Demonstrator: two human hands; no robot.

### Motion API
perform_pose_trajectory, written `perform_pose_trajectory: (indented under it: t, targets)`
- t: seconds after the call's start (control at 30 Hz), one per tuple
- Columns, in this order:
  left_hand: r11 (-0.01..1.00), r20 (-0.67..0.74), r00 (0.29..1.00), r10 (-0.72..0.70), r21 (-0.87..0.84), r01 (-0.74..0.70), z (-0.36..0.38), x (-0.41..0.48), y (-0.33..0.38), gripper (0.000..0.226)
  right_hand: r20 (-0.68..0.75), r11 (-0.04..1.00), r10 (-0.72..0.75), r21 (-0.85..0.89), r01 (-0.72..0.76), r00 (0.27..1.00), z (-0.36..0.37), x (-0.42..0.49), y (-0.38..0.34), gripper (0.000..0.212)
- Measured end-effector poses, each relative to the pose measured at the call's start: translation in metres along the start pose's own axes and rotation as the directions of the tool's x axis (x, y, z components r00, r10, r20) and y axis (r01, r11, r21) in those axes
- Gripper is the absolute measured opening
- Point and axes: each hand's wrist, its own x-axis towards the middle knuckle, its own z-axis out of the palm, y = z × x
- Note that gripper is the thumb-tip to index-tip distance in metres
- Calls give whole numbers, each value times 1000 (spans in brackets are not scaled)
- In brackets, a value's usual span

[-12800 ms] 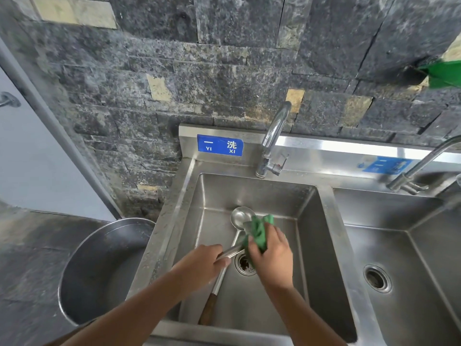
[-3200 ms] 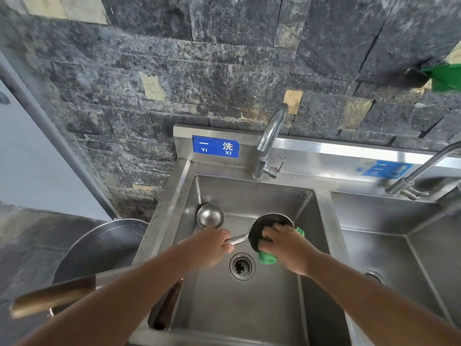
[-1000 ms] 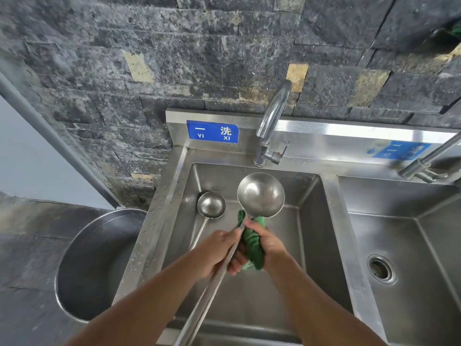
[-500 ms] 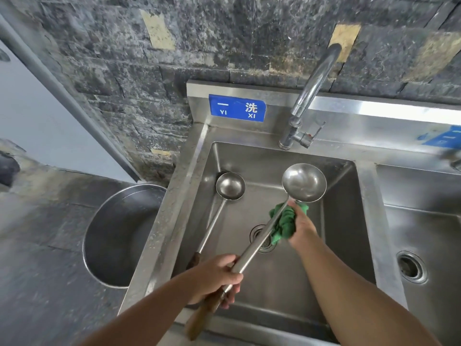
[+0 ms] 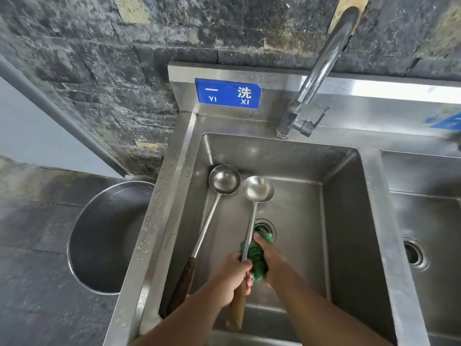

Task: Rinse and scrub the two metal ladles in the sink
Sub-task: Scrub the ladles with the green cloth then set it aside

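The left hand point(image 5: 233, 279) grips 1 ladle point(image 5: 251, 216) where metal shaft meets wooden handle; the right hand point(image 5: 270, 258) clasps a green cloth point(image 5: 257, 262) round that shaft. The ladle's bowl is beyond the drain point(image 5: 265, 227) in the sink point(image 5: 349, 221), just beside the bowl of the 2nd ladle point(image 5: 224, 181), which leans along the left wall.

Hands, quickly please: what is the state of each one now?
Left hand: closed, gripping the long metal ladle near its wooden handle.
Right hand: closed, holding the green scrubbing cloth.
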Motion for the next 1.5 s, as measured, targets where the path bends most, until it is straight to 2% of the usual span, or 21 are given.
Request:
perform_pose_trajectory:
  t: [0.13,0.27,0.33,0.53,0.67,0.73,0.8,1.0,1.17,1.27,1.3,1.37,1.4,1.43,1.5]
  targets:
    - [999,-34,999,-31,-35,29,11,22,0,15,6,1000,-14,-11,14,1000,-7,7,-5,100]
    - [995,-41,998,-53,-83,50,19,31,-3,13,-26,999,-39,-24,38,999,-7,1,-10,56]
    - [994,-32,998,-58,-95,55,20,37,-4,14,-50,998,-53,-26,52,997,-9,5,-12,45]
    - [995,-13,999,-53,-85,51,22,57,-10,13,-90,994,-73,-85,65,993,-15,15,-12,45]
    - [1000,9,1000,-20,-16,20,20,73,-21,15,-88,968,-144,-220,122,986,-21,30,-9,34]
    - [1000,-24,1000,4,14,-3,18,82,-32,17,-75,946,-186,-282,158,980,-24,39,0,29]
    - [1000,-31,999,10,15,-10,17,90,-42,19,-84,944,-201,-282,170,976,-26,42,8,25]
    - [998,-59,998,14,55,-11,15,106,-52,19,-148,958,-168,-256,126,975,-31,37,13,37]
    - [984,-31,1000,3,180,3,10,99,-52,18,-142,925,-263,-317,207,954,-42,34,6,39]
    - [973,-107,994,19,231,6,8,87,-38,18,-110,942,-262,-245,230,959,-51,20,-9,54]
    - [972,-188,981,57,237,-11,9,81,-30,27,-95,951,-258,-197,236,961,-53,10,-18,50]
    - [958,-301,931,205,258,-128,12,68,-12,36,-66,970,-231,-93,225,971,-57,-15,-35,30]
    - [944,-295,916,273,265,-196,16,62,-3,35,-54,979,-202,-40,200,978,-61,-23,-41,24]
    - [936,-226,926,303,256,-243,21,54,7,32,-38,986,-165,27,166,986,-66,-33,-48,24]
    - [956,4,968,250,156,-247,37,37,27,30,41,981,-92,176,84,995,-73,-50,-58,35]
